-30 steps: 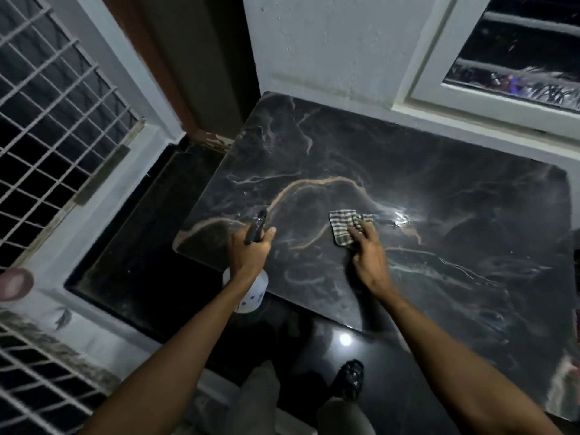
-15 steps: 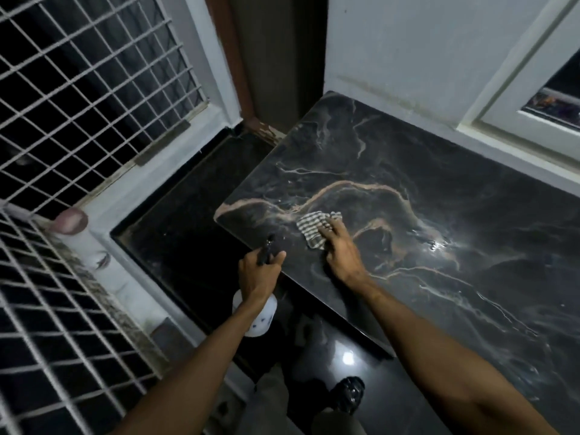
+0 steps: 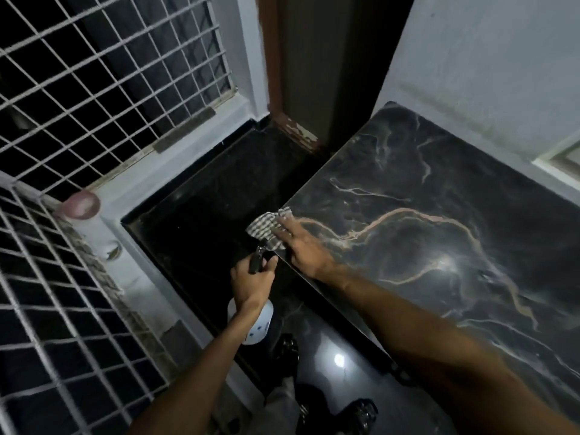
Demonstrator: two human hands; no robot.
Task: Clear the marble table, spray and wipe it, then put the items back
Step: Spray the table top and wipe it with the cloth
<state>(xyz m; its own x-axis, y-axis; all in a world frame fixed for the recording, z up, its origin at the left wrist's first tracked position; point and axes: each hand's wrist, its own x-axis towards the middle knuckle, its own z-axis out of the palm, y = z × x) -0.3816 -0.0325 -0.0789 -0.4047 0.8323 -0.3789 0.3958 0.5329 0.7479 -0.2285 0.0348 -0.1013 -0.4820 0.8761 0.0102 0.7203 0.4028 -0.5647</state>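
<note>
At the left corner of the marble table [image 3: 439, 189], the right hand [image 3: 303, 248] lies flat, fingers spread, pressing the checked cloth [image 3: 266, 229]; beside the table edge, the left hand [image 3: 252, 282] is closed around the spray bottle [image 3: 257, 324].

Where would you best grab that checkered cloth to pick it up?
Probably by the loose edge of the checkered cloth that overhangs the marble table at its corner, coming from the open floor side. The right hand lies flat on the rest of it.
</note>
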